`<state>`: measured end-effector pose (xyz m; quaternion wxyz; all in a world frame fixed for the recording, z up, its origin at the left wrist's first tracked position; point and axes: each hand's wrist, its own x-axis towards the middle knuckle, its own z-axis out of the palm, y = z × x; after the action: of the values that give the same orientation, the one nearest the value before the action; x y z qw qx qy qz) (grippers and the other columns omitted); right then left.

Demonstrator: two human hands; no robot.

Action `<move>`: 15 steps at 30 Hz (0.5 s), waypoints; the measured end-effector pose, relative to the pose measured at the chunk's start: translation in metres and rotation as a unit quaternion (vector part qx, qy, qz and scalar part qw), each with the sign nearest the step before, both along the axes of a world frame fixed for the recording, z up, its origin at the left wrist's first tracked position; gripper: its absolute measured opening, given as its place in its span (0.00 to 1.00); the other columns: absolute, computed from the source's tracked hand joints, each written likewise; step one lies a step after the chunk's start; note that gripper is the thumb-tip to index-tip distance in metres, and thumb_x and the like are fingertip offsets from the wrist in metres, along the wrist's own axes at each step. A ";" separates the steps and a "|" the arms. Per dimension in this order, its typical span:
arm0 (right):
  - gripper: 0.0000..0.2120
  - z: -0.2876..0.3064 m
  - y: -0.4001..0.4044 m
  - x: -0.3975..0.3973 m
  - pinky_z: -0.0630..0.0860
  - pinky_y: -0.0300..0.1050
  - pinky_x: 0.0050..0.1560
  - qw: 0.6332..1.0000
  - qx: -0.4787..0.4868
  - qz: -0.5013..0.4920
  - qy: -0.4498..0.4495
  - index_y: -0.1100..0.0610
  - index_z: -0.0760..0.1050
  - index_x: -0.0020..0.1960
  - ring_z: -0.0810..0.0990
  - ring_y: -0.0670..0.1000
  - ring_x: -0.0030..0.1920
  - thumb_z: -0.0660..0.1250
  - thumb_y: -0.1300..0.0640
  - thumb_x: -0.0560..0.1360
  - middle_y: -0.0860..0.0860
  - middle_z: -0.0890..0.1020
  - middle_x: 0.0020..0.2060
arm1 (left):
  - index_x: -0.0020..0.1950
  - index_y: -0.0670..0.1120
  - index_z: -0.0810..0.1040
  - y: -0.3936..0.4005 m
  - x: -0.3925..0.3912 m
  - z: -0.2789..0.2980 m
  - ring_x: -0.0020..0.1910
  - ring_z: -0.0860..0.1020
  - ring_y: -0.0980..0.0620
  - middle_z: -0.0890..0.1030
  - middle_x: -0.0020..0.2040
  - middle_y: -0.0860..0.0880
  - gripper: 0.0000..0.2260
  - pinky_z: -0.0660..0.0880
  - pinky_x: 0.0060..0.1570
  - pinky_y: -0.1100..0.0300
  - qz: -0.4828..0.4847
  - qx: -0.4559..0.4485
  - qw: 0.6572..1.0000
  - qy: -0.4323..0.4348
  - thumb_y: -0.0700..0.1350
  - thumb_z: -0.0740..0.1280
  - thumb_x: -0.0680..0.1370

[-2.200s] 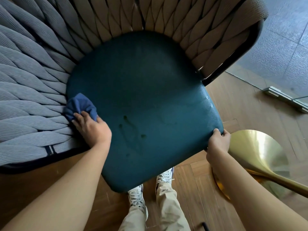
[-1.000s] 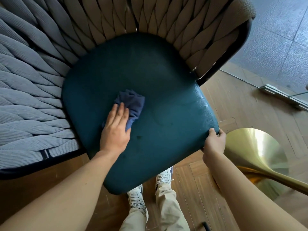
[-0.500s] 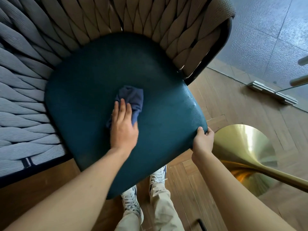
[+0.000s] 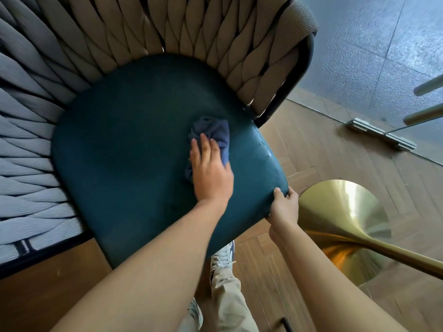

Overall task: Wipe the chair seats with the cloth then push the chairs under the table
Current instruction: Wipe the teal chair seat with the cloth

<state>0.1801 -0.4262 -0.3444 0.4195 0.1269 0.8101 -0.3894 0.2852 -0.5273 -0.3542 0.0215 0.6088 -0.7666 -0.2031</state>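
Observation:
A chair with a dark teal seat (image 4: 124, 152) and a woven rope back (image 4: 191, 32) fills the view from above. A crumpled blue cloth (image 4: 214, 133) lies on the right part of the seat. My left hand (image 4: 209, 171) presses flat on the cloth with straight fingers. My right hand (image 4: 284, 206) grips the seat's front right corner, thumb on top and fingers curled under the edge.
A brass trumpet-shaped table base (image 4: 345, 226) stands on the wood floor just right of the seat corner. My legs and white shoes (image 4: 221, 257) are below the seat's front edge. A glass door with a floor rail (image 4: 381, 135) is at the right.
My left hand has slid the cloth from the seat's left edge across the middle to the right side. My right hand has kept its grip on the corner.

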 end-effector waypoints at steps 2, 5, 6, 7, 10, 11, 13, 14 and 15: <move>0.20 -0.002 0.001 0.000 0.71 0.60 0.67 1.000 -0.004 -0.006 0.003 0.50 0.61 0.74 0.71 0.54 0.64 0.54 0.50 0.83 0.47 0.71 0.61 | 0.74 0.39 0.64 -0.003 -0.033 0.003 0.77 0.52 0.38 0.59 0.77 0.40 0.26 0.49 0.76 0.48 -0.054 0.017 0.998 -0.010 0.48 0.59 0.78; 0.20 -0.006 0.002 0.002 0.71 0.60 0.66 0.999 -0.012 -0.034 0.006 0.48 0.66 0.71 0.73 0.53 0.64 0.51 0.45 0.82 0.48 0.74 0.63 | 0.75 0.42 0.64 0.003 -0.055 0.001 0.78 0.50 0.43 0.58 0.78 0.44 0.24 0.45 0.75 0.51 -0.269 0.022 0.963 0.007 0.48 0.59 0.79; 0.21 -0.007 0.002 0.002 0.71 0.60 0.66 0.999 -0.015 -0.044 0.004 0.48 0.67 0.70 0.73 0.54 0.64 0.51 0.44 0.81 0.50 0.74 0.65 | 0.74 0.42 0.65 0.005 -0.056 0.001 0.78 0.50 0.44 0.59 0.78 0.45 0.24 0.44 0.75 0.52 -0.333 0.033 0.942 0.021 0.48 0.59 0.79; 0.21 -0.006 0.002 0.003 0.71 0.59 0.67 0.998 -0.017 -0.053 0.000 0.49 0.67 0.70 0.73 0.54 0.64 0.50 0.43 0.81 0.51 0.74 0.66 | 0.73 0.42 0.67 0.007 -0.054 0.000 0.78 0.52 0.44 0.61 0.77 0.45 0.23 0.45 0.75 0.53 -0.373 0.039 0.926 0.040 0.47 0.59 0.79; 0.21 -0.006 0.001 0.000 0.70 0.59 0.67 0.997 -0.021 -0.072 -0.014 0.49 0.68 0.69 0.74 0.55 0.64 0.50 0.42 0.81 0.51 0.75 0.65 | 0.65 0.41 0.76 0.000 -0.034 0.002 0.73 0.65 0.43 0.73 0.70 0.43 0.22 0.59 0.73 0.50 -0.398 0.042 0.912 0.095 0.49 0.56 0.76; 0.21 -0.005 0.001 0.000 0.70 0.59 0.67 0.997 -0.022 -0.073 -0.018 0.49 0.68 0.69 0.74 0.54 0.63 0.51 0.42 0.81 0.51 0.75 0.65 | 0.63 0.41 0.78 -0.005 -0.022 0.002 0.71 0.69 0.43 0.75 0.68 0.43 0.23 0.64 0.71 0.50 -0.403 0.038 0.908 0.107 0.49 0.55 0.74; 0.21 -0.004 0.000 0.002 0.70 0.59 0.68 0.997 -0.026 -0.069 -0.020 0.49 0.68 0.70 0.73 0.54 0.64 0.51 0.43 0.81 0.51 0.75 0.65 | 0.62 0.40 0.79 -0.017 0.007 0.001 0.69 0.71 0.42 0.76 0.67 0.43 0.23 0.66 0.69 0.51 -0.418 0.033 0.902 0.105 0.49 0.56 0.73; 0.21 -0.003 0.000 0.003 0.70 0.59 0.68 0.997 -0.028 -0.069 -0.019 0.49 0.67 0.70 0.73 0.53 0.64 0.51 0.43 0.81 0.50 0.75 0.64 | 0.62 0.40 0.78 -0.022 0.023 0.002 0.69 0.71 0.42 0.76 0.67 0.43 0.23 0.64 0.70 0.52 -0.419 0.029 0.902 0.099 0.48 0.56 0.73; 0.22 -0.003 0.001 0.005 0.70 0.58 0.67 0.997 -0.030 -0.071 -0.016 0.49 0.68 0.70 0.74 0.53 0.63 0.52 0.43 0.81 0.49 0.75 0.64 | 0.63 0.39 0.78 -0.026 0.040 0.002 0.69 0.70 0.42 0.75 0.68 0.43 0.23 0.62 0.70 0.55 -0.412 0.026 0.906 0.093 0.48 0.56 0.73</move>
<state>0.1847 -0.4252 -0.3476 0.4072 0.1773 0.7805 -0.4398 0.3256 -0.5535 -0.3520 -0.0089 0.2173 -0.9383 -0.2689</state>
